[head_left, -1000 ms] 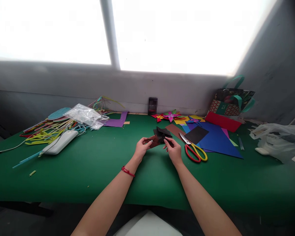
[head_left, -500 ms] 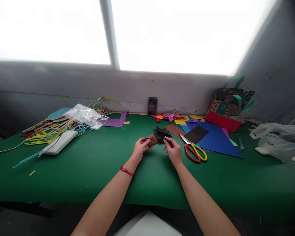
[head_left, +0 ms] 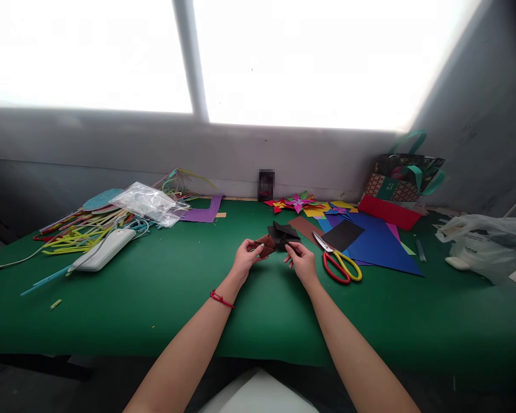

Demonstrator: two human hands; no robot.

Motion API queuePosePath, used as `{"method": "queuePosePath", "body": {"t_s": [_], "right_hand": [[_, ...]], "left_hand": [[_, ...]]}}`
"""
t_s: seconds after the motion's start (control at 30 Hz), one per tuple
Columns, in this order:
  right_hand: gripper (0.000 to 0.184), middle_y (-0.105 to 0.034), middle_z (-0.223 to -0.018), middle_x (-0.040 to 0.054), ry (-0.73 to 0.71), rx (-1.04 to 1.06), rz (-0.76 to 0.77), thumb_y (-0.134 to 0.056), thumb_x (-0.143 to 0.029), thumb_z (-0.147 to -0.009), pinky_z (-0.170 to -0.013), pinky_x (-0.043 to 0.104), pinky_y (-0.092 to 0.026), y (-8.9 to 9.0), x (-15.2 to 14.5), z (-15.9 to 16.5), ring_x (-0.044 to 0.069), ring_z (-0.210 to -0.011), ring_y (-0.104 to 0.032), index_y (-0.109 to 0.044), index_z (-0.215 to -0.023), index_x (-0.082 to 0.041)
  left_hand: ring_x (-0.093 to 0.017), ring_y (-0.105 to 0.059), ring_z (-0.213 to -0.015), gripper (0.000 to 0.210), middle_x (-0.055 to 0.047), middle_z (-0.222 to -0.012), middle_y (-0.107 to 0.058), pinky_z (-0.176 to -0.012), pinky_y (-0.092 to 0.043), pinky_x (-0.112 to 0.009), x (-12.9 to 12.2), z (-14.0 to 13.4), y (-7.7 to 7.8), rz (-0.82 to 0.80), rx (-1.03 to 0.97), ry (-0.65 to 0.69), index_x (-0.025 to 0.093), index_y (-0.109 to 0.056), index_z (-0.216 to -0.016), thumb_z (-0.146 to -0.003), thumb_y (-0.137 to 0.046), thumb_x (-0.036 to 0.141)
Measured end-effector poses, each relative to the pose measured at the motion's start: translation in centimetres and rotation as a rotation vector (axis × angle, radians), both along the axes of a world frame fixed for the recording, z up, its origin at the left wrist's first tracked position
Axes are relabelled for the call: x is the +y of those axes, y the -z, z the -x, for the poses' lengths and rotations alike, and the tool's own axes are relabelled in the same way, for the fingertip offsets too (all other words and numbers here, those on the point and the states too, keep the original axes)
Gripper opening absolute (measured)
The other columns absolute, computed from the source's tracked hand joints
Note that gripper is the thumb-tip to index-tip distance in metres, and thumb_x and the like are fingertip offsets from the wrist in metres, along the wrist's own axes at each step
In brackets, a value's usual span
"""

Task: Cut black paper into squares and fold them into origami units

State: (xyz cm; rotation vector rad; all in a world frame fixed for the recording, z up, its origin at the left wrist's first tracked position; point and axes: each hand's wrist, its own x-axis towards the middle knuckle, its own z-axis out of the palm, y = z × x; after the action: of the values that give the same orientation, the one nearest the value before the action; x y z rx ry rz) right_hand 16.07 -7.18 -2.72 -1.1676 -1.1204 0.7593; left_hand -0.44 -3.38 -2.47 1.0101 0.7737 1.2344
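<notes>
My left hand [head_left: 245,257] is closed, pinching a folded piece of brown paper [head_left: 265,246] between thumb and fingers. Just right of it, folded black paper [head_left: 281,230] shows several raised points. My right hand [head_left: 301,263] is closed with thumb and forefinger on the near right edge of that black paper. The inner ends of the brown and black pieces meet or overlap between my hands; I cannot tell if they are joined. Scissors [head_left: 341,265] with one red and one yellow handle lie right of my right hand, blades partly apart.
Behind the scissors lie a black sheet [head_left: 343,236], a brown sheet [head_left: 305,227] and a blue sheet [head_left: 380,244]. Colourful folded paper stars [head_left: 298,202] sit by the wall. A white power strip [head_left: 105,250], craft sticks and clear plastic bag [head_left: 150,203] are left; a plastic bag [head_left: 484,244] is right.
The brown piece has tilted slightly and its right end now sits against the black paper. The fingers of my right hand have shifted a little; both hands stay in nearly the same place.
</notes>
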Motion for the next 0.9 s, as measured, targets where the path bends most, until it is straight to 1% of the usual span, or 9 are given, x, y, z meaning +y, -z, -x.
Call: {"method": "queuePosePath", "body": {"t_s": [0.2,0.37,0.5,0.73,0.83,0.9], "right_hand": [[0.037,-0.057,-0.053,0.0007,-0.014,0.014,0.012,-0.059,-0.047,-0.068,-0.035,0.023,-0.039,0.07,0.05,-0.24,0.014,-0.043,-0.054,-0.06,-0.086,-0.015],[0.035,-0.057,-0.052,0.0004,-0.06,0.01,0.028,-0.06,-0.045,-0.068,-0.036,0.023,-0.038,-0.06,-0.04,-0.13,0.014,-0.042,-0.053,-0.06,-0.086,-0.015],[0.034,-0.057,-0.053,0.0005,-0.115,0.009,0.051,-0.06,-0.045,-0.067,-0.035,0.023,-0.038,0.22,0.1,0.0,0.014,-0.044,-0.054,-0.06,-0.083,-0.015],[0.033,-0.056,-0.051,-0.0002,-0.178,0.001,0.078,-0.061,-0.046,-0.066,-0.034,0.021,-0.038,0.7,0.34,-0.07,0.013,-0.042,-0.054,-0.059,-0.079,-0.015],[0.034,-0.056,-0.051,-0.0002,-0.179,-0.033,0.097,-0.058,-0.048,-0.068,-0.033,0.021,-0.038,0.58,0.17,-0.01,0.013,-0.04,-0.053,-0.058,-0.079,-0.015],[0.036,-0.057,-0.055,0.0006,-0.161,-0.072,0.096,-0.056,-0.05,-0.069,-0.032,0.021,-0.037,0.42,-0.04,0.14,0.013,-0.04,-0.054,-0.058,-0.08,-0.016]], "left_hand": [[-0.02,-0.06,-0.08,0.033,-0.002,-0.081,-0.057,-0.067,-0.053,-0.04,-0.04,0.04,-0.14,-0.047,0.029,0.038,0.016,-0.045,-0.07,-0.059,-0.07,0.035],[-0.021,-0.06,-0.082,0.033,-0.002,-0.081,-0.057,-0.068,-0.053,-0.039,-0.24,0.04,-0.46,-0.055,0.043,0.049,0.016,-0.044,-0.07,-0.059,-0.07,0.034],[-0.021,-0.061,-0.081,0.034,-0.001,-0.079,-0.058,-0.068,-0.052,-0.04,-0.37,-0.02,-0.62,-0.053,0.057,0.041,0.016,-0.044,-0.069,-0.059,-0.07,0.035],[-0.02,-0.061,-0.077,0.034,0.0,-0.077,-0.057,-0.067,-0.053,-0.041,-0.28,0.02,-0.24,-0.039,0.039,0.031,0.016,-0.044,-0.068,-0.058,-0.07,0.035],[-0.019,-0.061,-0.076,0.033,0.0,-0.076,-0.057,-0.067,-0.053,-0.04,-0.27,0.04,-0.19,-0.023,0.04,0.032,0.016,-0.044,-0.067,-0.058,-0.071,0.034],[-0.019,-0.061,-0.076,0.034,0.0,-0.075,-0.057,-0.067,-0.053,-0.04,-0.34,0.07,-0.35,-0.016,0.051,0.032,0.016,-0.044,-0.067,-0.058,-0.071,0.035]]}}
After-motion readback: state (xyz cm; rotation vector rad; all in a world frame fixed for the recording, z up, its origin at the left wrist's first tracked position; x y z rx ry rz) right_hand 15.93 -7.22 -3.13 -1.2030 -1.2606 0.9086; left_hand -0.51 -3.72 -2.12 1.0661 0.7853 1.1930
